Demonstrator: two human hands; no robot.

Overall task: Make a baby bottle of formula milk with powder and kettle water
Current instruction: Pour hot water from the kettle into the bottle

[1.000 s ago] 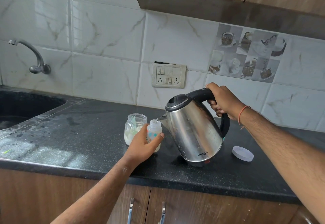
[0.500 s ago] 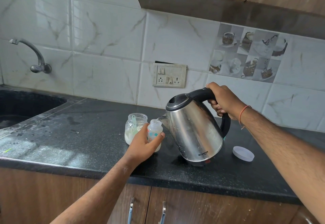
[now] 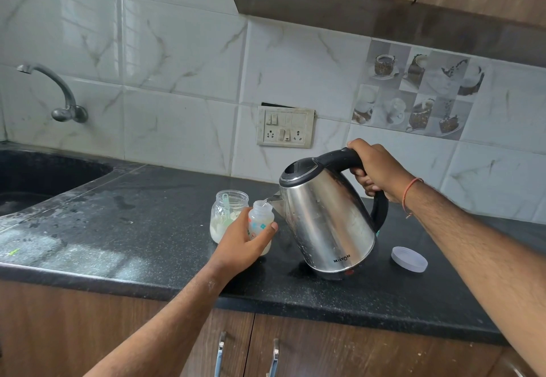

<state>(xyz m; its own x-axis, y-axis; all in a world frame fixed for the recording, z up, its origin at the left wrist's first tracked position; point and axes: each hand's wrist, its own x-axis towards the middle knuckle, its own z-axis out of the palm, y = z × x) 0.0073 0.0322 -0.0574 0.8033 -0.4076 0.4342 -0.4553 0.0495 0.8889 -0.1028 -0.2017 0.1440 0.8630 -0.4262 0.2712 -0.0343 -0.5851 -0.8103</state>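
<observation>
A small clear baby bottle point(image 3: 261, 220) with coloured prints stands on the black counter point(image 3: 147, 229), open at the top. My left hand point(image 3: 240, 242) grips it from the near side. My right hand point(image 3: 375, 169) holds the black handle of a steel kettle point(image 3: 328, 220), which is tilted left with its spout over the bottle's mouth. A thin stream of water runs from the spout into the bottle. Right behind the bottle sits an open glass jar point(image 3: 226, 214) of white powder with a pale green scoop inside.
A white jar lid point(image 3: 409, 259) lies on the counter right of the kettle. A dark sink point(image 3: 35, 181) with a wall tap point(image 3: 59, 95) is at the far left. A socket plate point(image 3: 285, 126) is on the tiled wall. Cabinet doors with handles point(image 3: 220, 353) run below the counter.
Both hands, kettle and bottle hold almost the same pose throughout; the kettle stays tilted with water running into the bottle.
</observation>
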